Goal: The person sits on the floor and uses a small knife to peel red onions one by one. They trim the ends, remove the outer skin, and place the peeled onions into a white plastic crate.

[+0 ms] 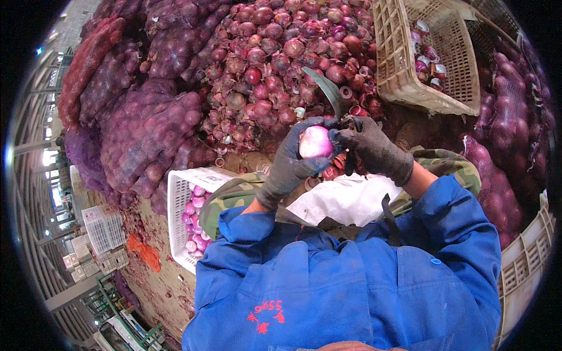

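In the head view, my left hand, in a dark knit glove, is closed around a peeled red onion with a pale and purple surface. My right hand, gloved too, holds a knife with a curved blade; its handle is hidden in the fingers. The blade points up and away to the left, over a large heap of unpeeled red onions. The right fingers touch the onion's right side. Loose reddish skins hang or lie below this hand, above a white cloth between my knees.
A white crate of peeled onions stands by my left knee. At the upper right, a tilted beige crate holds onion pieces. Filled mesh sacks lie left, more sacks right. Another crate stands at lower right.
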Demonstrator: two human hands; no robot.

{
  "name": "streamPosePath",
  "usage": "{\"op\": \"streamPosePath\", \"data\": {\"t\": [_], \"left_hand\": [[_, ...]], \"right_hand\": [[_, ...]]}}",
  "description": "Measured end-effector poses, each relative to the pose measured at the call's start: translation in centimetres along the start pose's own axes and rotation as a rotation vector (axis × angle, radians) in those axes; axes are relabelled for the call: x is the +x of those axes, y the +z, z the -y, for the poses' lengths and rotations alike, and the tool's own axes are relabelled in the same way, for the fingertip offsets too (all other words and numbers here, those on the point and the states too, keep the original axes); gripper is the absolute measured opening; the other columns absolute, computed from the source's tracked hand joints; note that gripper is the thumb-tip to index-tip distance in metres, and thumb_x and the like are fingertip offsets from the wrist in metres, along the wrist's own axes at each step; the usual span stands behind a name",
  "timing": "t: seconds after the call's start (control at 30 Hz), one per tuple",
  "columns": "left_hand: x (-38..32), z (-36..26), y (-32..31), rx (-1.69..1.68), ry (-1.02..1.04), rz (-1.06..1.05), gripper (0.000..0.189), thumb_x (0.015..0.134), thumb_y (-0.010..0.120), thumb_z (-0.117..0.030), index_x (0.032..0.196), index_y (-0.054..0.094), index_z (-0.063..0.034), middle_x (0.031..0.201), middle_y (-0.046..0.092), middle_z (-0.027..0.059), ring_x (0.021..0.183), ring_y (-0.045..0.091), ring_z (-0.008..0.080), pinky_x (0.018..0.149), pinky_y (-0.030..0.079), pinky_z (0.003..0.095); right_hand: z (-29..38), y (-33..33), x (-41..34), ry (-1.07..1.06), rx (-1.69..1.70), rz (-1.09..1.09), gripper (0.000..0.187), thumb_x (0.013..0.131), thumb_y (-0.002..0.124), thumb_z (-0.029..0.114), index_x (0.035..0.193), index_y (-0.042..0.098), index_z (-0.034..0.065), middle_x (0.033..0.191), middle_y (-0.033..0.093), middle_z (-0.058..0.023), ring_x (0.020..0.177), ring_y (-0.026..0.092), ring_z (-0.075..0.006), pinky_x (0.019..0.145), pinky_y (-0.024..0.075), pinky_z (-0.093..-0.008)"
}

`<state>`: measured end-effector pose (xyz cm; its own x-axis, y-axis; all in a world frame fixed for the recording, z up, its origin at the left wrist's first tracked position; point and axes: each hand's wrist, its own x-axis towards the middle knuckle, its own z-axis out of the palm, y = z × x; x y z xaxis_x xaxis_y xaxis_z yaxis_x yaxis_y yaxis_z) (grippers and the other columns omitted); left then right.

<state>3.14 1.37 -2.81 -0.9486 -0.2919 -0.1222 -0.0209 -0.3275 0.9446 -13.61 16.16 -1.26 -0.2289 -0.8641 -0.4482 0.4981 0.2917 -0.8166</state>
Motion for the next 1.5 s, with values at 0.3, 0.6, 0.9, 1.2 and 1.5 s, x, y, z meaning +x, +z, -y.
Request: {"op": "streamPosePath", "data": {"t": [0.3,0.6,0.9,1.2,1.5], "left_hand": [[0.0,1.1,-0.9,0.932,0.291,-0.066,0.094,0.063,0.096,-0.012,0.143,0.047,-0.0073,0.143,0.053,0.0096,0.127,0.055,0.0209,0.108,0.046,0.0368],[0.0,-0.1,-1.0,0.081,-0.085,0.000,0.094,0.073,0.092,-0.029,0.148,0.040,-0.0067,0.135,0.057,0.0112,0.120,0.061,0.0289,0.101,0.054,0.0379],[-0.1,-2.0,-1.0,-0.422,-0.078,0.051,0.086,0.086,0.081,-0.028,0.154,0.030,-0.0110,0.142,0.053,0.0182,0.122,0.063,0.0364,0.088,0.063,0.0468],[0.0,-0.9,-1.0,0.327,0.006,-0.076,0.093,0.070,0.093,-0.012,0.147,0.042,-0.0047,0.139,0.054,0.0109,0.124,0.057,0.0200,0.108,0.047,0.0350],[-0.5,0.3,-0.5,0.491,-0.045,-0.052,0.078,0.074,0.092,-0.018,0.137,0.049,-0.0042,0.126,0.060,0.0096,0.116,0.059,0.0204,0.101,0.050,0.0348]], "right_hand": [[-1.8,-0.3,1.4,-0.134,-0.116,-0.085,0.031,0.087,0.076,0.017,0.114,0.072,0.0018,0.098,0.072,-0.0029,0.085,0.063,-0.0099,0.080,0.0529,-0.0287],[1.1,-0.5,-0.7,-0.081,-0.089,-0.141,0.039,0.089,0.070,0.012,0.127,0.067,0.0030,0.092,0.071,-0.0009,0.080,0.062,-0.0080,0.075,0.0535,-0.0282],[-0.7,-1.6,0.3,-0.792,-1.197,-0.402,0.061,0.089,0.068,0.020,0.148,0.053,0.0189,0.082,0.068,-0.0104,0.070,0.068,-0.0300,0.061,0.0543,-0.0413],[-2.2,0.0,0.1,-0.880,-1.589,-0.404,0.067,0.084,0.066,0.029,0.144,0.051,0.0049,0.078,0.063,-0.0081,0.064,0.064,-0.0263,0.053,0.0461,-0.0437],[-3.4,0.5,0.2,-0.754,-1.651,-0.303,0.050,0.082,0.065,0.029,0.125,0.059,0.0036,0.078,0.066,-0.0076,0.066,0.068,-0.0276,0.055,0.0503,-0.0438]]}}
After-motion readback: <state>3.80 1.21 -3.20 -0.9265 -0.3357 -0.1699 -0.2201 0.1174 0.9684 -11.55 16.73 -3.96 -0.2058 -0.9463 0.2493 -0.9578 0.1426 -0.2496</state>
